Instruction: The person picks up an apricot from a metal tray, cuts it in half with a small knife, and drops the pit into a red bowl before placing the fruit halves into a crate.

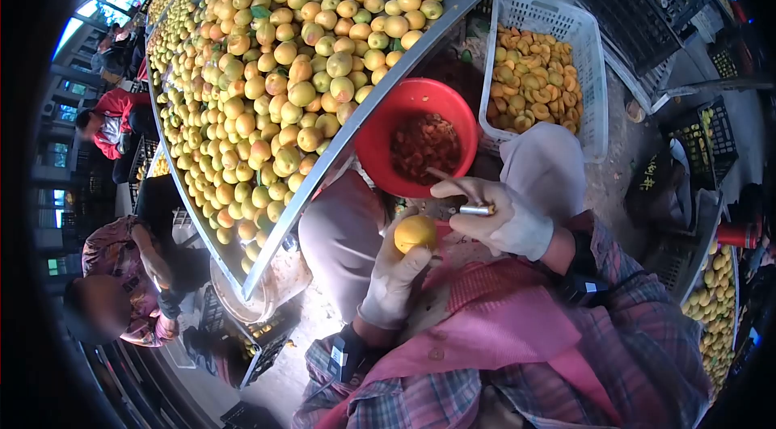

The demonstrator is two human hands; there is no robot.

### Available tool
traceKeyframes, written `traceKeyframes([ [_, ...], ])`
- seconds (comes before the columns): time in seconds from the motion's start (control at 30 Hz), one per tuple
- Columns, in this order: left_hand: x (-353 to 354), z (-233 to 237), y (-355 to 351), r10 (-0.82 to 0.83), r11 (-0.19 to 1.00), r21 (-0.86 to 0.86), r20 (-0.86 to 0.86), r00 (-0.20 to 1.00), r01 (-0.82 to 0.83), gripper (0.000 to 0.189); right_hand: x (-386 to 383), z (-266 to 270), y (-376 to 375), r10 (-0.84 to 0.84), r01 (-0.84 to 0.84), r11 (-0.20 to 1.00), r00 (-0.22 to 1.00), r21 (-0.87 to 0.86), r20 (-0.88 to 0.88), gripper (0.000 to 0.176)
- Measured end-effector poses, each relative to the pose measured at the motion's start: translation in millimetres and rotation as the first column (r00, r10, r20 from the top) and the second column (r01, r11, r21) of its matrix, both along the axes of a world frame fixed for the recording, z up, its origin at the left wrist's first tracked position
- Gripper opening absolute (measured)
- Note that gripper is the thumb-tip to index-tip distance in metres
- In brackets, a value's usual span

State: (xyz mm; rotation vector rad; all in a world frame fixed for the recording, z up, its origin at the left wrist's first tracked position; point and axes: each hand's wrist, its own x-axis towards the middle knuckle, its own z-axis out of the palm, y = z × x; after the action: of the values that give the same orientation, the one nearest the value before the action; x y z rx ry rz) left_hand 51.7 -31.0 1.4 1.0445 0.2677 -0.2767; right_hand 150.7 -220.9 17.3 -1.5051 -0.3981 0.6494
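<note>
My left hand (pixel 392 271), in a pale glove, is closed around a whole yellow apricot (pixel 415 233) above my lap. Just right of it, my gloved right hand (pixel 511 220) grips a small tool (pixel 477 209) with a shiny metal end; the rest of the tool is partly hidden by the fingers. Beyond my hands, a red basin (pixel 369 138) stands between my knees and holds wet reddish-brown pieces that look like pits. A white plastic crate (pixel 594 49) behind my right knee contains many apricot halves (pixel 533 82).
A sloping metal table (pixel 331 156) heaped with whole apricots (pixel 267 65) fills the left and front. Below its corner stands a white bucket (pixel 242 300). Another person (pixel 121 275) sits at left, with others farther back. Black crates (pixel 630 9) stack at upper right.
</note>
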Motion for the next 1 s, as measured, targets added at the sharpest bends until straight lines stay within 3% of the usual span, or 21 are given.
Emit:
traceKeyframes([
  [0.03,-0.5,2.8,-1.9,0.082,0.991,-0.101,-0.034,0.996,-0.085,0.066,5.5,26.0,-4.7,-0.062,0.060,0.998,0.967,-0.016,-0.246,0.032],
  [0.07,-0.4,4.1,-0.3,0.081,0.991,-0.103,-0.030,0.996,-0.083,0.066,6.9,35.8,-9.4,-0.098,0.140,0.985,0.934,0.099,-0.344,0.027],
  [0.13,0.5,6.5,5.7,0.074,0.935,-0.335,-0.124,0.990,-0.112,0.075,3.0,27.8,-7.8,-0.179,0.215,0.952,0.969,0.220,-0.172,0.023],
  [0.17,0.4,5.4,7.8,0.074,0.935,-0.337,-0.118,0.990,-0.110,0.075,0.8,28.4,-5.2,-0.206,0.211,0.947,0.978,0.241,-0.044,0.022],
  [0.2,-0.5,2.2,10.6,0.054,0.899,-0.427,-0.108,0.993,-0.096,0.072,-4.2,35.7,-9.1,-0.090,0.173,0.940,0.957,0.293,-0.276,0.023],
  [0.27,-1.6,-2.5,17.0,0.018,0.833,-0.550,-0.069,0.997,-0.053,0.062,-13.2,30.0,-8.0,0.037,0.031,0.965,0.966,0.260,-0.255,0.023],
  [0.37,-4.8,-1.9,18.9,0.008,0.824,-0.567,-0.011,1.000,-0.013,0.061,-19.7,23.3,-8.9,0.146,-0.068,0.958,0.952,0.279,-0.268,0.024],
  [0.43,-4.9,-2.4,16.2,0.028,0.808,-0.589,-0.003,1.000,-0.025,0.062,-19.4,23.7,-10.4,0.151,-0.050,0.970,0.890,0.237,-0.430,0.025],
  [0.5,-2.7,-0.5,11.9,0.040,0.791,-0.611,0.005,0.999,-0.028,0.064,-14.4,29.8,-7.9,0.107,0.008,0.967,0.895,0.255,-0.433,0.026],
  [0.57,2.5,5.6,7.5,0.064,0.792,-0.600,-0.093,0.994,-0.108,0.070,-5.6,47.6,-1.4,-0.024,0.171,0.930,0.912,0.325,-0.410,0.027],
  [0.7,3.3,-4.8,9.2,-0.019,0.772,-0.636,-0.007,1.000,0.010,0.073,-0.5,73.7,21.0,-0.160,0.292,0.806,0.945,0.515,-0.285,0.019],
  [0.73,2.8,-6.0,8.0,-0.030,0.789,-0.613,0.017,0.999,0.034,0.073,-3.5,79.8,29.2,-0.208,0.429,0.732,0.880,0.529,-0.427,0.021],
  [0.87,3.8,-0.9,-0.2,-0.025,0.812,-0.578,0.098,0.995,0.078,0.072,2.1,73.9,41.1,-0.121,0.230,0.673,0.972,0.703,-0.202,0.034],
  [0.9,3.1,0.4,-1.9,-0.011,0.816,-0.573,0.108,0.994,0.072,0.072,1.1,75.6,40.3,-0.117,0.228,0.673,0.972,0.703,-0.203,0.034],
  [1.0,3.7,-0.8,-3.8,-0.032,0.772,-0.624,0.158,0.987,0.125,0.072,-5.9,83.7,36.8,-0.191,0.250,0.838,0.967,0.484,-0.169,0.026],
])
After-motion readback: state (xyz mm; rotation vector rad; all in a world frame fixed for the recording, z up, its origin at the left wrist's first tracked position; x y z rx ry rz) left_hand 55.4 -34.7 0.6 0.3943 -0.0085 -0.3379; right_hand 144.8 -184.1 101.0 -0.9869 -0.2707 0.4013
